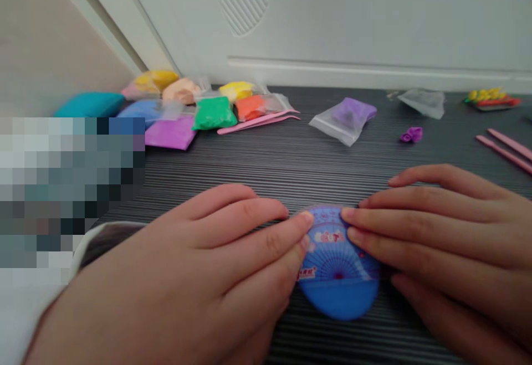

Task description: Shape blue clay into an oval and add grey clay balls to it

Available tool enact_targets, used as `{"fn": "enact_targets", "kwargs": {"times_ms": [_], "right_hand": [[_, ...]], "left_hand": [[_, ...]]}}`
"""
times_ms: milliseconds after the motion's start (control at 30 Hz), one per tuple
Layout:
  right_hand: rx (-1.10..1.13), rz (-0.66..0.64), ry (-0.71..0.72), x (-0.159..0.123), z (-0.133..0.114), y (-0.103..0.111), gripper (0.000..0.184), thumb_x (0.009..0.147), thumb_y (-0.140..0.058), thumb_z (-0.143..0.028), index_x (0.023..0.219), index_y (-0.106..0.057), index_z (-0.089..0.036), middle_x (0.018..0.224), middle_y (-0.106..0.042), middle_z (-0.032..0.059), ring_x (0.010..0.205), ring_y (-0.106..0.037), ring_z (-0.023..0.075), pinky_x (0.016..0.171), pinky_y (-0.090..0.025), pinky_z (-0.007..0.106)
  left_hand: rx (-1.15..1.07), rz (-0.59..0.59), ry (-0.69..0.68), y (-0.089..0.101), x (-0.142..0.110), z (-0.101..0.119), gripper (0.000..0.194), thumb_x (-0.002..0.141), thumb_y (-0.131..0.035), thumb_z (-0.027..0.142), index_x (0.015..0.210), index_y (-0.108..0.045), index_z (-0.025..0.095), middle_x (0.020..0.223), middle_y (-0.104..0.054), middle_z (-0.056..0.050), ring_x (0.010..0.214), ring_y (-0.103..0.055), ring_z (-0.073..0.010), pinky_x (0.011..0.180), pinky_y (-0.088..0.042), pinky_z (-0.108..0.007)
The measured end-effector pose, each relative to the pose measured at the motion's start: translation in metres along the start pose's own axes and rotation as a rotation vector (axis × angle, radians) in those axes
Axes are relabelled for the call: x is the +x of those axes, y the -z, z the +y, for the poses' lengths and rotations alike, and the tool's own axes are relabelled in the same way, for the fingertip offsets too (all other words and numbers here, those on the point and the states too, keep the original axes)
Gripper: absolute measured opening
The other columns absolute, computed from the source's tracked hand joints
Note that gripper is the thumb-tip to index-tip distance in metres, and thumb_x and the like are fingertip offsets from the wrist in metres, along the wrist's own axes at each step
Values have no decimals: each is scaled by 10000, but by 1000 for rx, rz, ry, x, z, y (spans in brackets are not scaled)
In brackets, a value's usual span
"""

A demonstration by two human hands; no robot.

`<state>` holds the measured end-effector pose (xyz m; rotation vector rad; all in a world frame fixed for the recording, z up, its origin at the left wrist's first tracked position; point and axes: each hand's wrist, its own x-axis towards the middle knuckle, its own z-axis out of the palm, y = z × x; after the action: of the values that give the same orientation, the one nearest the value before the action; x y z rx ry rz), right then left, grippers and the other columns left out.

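Observation:
A rounded blue piece (339, 301) lies on the dark striped table in front of me. Over its upper part is a shiny clear sheet (328, 254) printed with a fan pattern and small red-and-white lettering. The blue below the sheet's lower edge is plain and smooth, like flattened modelling clay. My left hand (224, 254) has its fingertips together on the sheet's left edge. From the right, the fingertips of my right hand (440, 237) press on the opposite edge, its index finger raised a little. The sheet's side ends are hidden under my fingers.
Bagged clay lies along the back left, including a green pack (214, 113) and an orange pack (250, 107), beside pink tools (257, 123). Behind my hands are a purple bag (347, 118) and a purple lump (411, 134). More pink sticks (509, 149) lie right. A white panel (353, 21) stands behind.

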<state>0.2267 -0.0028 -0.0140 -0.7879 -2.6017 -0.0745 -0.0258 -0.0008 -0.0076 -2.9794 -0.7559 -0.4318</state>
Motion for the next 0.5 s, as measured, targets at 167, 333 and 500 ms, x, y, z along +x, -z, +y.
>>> {"fn": "enact_targets", "kwargs": {"times_ms": [167,333,500], "right_hand": [[14,17,-42,-4,-5,2,300,843,-474,-194,1115,-598,-223,1185,-626,-35,1080,-535,107,1011,-306,319],[44,59,14,-8,-6,0,311,850,-448,-178,1122,-597,-202,1196,-624,-21,1136,-518,88,1071,-247,301],[29,51,46,-6,-5,-2,246,861,-463,-231,1038,-632,-204,1129,-660,-38,1072,-572,92,1090,-246,293]], "left_hand": [[-25,2,18,0,-3,-1,385,828,-515,238,1211,-511,198,1289,-541,40,1163,-425,-149,1024,-270,-284],[-30,10,14,-3,-5,1,453,806,-522,194,1253,-487,261,1338,-496,99,1274,-343,-112,1114,-160,-250],[-31,-14,-42,-4,0,0,388,840,-495,232,1228,-485,223,1322,-528,72,1252,-396,-71,1137,-160,-223]]}}
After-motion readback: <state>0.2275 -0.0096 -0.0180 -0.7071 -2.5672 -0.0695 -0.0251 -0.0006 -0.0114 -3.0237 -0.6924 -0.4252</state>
